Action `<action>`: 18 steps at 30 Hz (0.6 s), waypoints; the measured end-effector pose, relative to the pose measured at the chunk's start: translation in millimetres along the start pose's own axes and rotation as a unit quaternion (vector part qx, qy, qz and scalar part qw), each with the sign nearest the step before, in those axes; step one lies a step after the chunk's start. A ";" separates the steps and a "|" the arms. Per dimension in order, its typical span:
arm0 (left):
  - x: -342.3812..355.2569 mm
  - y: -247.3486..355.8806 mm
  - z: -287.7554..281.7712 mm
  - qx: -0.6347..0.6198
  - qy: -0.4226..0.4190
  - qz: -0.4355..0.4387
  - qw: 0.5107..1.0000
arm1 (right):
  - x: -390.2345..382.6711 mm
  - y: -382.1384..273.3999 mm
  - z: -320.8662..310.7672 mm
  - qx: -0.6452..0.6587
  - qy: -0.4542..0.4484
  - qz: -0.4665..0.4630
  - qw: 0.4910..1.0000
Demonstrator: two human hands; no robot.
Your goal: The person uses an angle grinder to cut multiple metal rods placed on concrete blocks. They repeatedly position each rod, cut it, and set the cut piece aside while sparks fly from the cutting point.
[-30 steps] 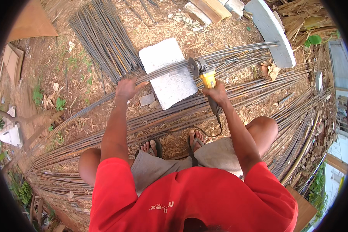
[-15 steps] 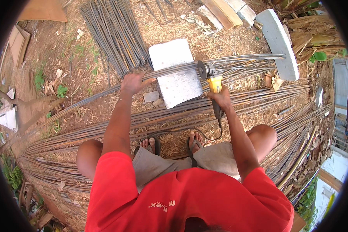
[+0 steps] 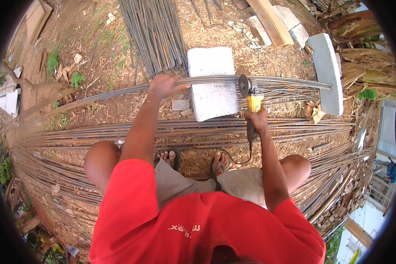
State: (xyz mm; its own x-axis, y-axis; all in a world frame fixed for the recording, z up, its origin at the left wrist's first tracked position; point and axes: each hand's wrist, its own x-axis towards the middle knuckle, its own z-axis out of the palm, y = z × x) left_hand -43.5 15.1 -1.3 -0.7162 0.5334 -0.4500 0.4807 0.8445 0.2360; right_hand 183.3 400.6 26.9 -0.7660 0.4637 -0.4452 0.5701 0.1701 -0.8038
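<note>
My right hand (image 3: 257, 118) grips a yellow and black angle grinder (image 3: 254, 104) by its body. Its dark disc (image 3: 243, 85) stands on edge at the bundle of steel rods (image 3: 214, 79), just past the block's right side; whether it touches them I cannot tell. Those long rods lie across a whitish concrete block (image 3: 212, 104). Left of the block, my left hand (image 3: 163, 86) is closed over the same bundle, its thumb pointing right along the rods. From the grinder's back end a black cord (image 3: 250, 152) runs down towards my feet.
A stack of cut rods (image 3: 153, 35) lies beyond the block. More long rods (image 3: 193, 127) stretch across the ground between the block and my sandalled feet (image 3: 220, 163). At right, a grey slab (image 3: 328, 72) meets the rod ends. Wooden planks (image 3: 268, 20) lie at the far right.
The whole scene has shifted and turned slightly in view as my head moved. Both hands keep their holds, and the grinder stays at the rods beside the block.
</note>
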 end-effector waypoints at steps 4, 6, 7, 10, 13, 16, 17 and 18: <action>-1.0 -1.9 -1.5 0.002 0.010 0.014 1.000 | 2.4 6.4 1.1 0.028 -0.006 -0.002 1.000; -0.1 -2.0 -0.4 0.007 0.011 0.013 1.000 | 4.2 8.7 1.0 0.008 -0.003 0.021 1.000; 0.0 -2.4 0.4 0.009 0.016 0.015 1.000 | 4.6 9.6 1.1 0.001 -0.006 0.003 1.000; -0.3 -3.4 2.5 0.004 0.014 0.017 1.000 | 4.2 10.5 2.2 -0.008 -0.004 -0.010 1.000; -0.4 -3.8 4.0 0.004 0.007 0.013 1.000 | 2.0 8.9 3.7 0.006 -0.004 -0.027 1.000; 0.8 -6.5 5.6 -0.002 0.000 0.019 1.000 | 0.7 5.4 4.3 -0.010 -0.005 -0.026 1.000; 2.0 -7.7 6.3 -0.006 -0.003 0.023 1.000 | 0.4 4.3 4.7 -0.011 -0.003 -0.023 1.000; 3.3 -8.6 7.4 0.001 -0.010 0.022 1.000 | -0.2 3.7 5.1 -0.011 0.000 -0.001 1.000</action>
State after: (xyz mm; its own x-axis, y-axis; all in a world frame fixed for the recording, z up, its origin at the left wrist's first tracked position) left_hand -46.3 9.2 -11.2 -0.6838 0.5692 -0.4565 0.5128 0.8200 0.2542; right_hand 184.0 396.6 22.0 -0.7665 0.4642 -0.4438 0.5755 0.1897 -0.7955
